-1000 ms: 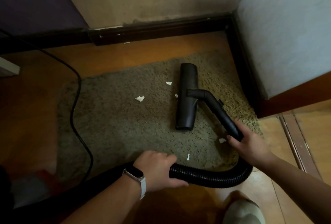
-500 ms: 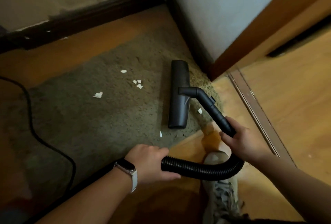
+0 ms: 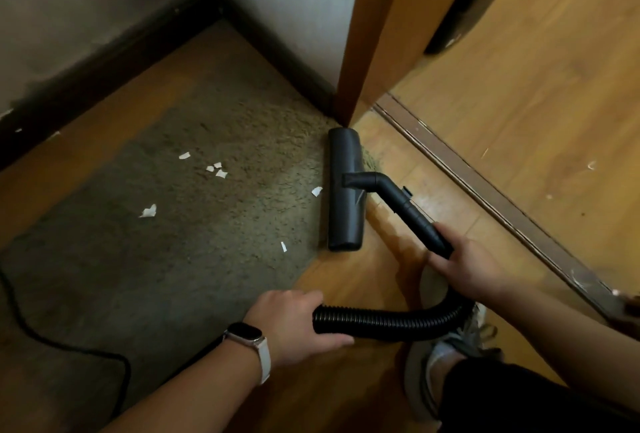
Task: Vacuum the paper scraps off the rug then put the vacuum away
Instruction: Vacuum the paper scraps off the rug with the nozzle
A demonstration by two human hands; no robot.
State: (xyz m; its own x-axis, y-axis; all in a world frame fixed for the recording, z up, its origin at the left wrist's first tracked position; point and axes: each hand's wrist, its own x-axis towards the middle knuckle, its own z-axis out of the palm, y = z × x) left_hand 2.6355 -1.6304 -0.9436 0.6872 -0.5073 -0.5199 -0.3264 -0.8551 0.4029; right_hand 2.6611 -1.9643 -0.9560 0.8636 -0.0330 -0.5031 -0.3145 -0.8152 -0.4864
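Note:
A shaggy brown rug [image 3: 173, 259] lies on the wooden floor with several white paper scraps [image 3: 216, 169] scattered over it; one scrap [image 3: 316, 191] lies right beside the nozzle. The black vacuum floor nozzle [image 3: 346, 190] rests flat along the rug's right edge. My right hand [image 3: 467, 269] grips the rigid black wand [image 3: 412, 214] behind the nozzle. My left hand [image 3: 294, 321], with a watch on its wrist, holds the ribbed black hose [image 3: 391, 321], which curves between both hands.
A wooden door frame [image 3: 367, 51] and white wall corner stand just beyond the nozzle's far end. A floor threshold strip [image 3: 485, 183] runs diagonally at the right. A black power cord [image 3: 69, 349] trails over the rug's left part. My shoe [image 3: 446, 353] is under the hose.
The nozzle has slid to the right, from the rug's middle to its right edge, uncovering scraps on its left. My view has swung right toward the doorway.

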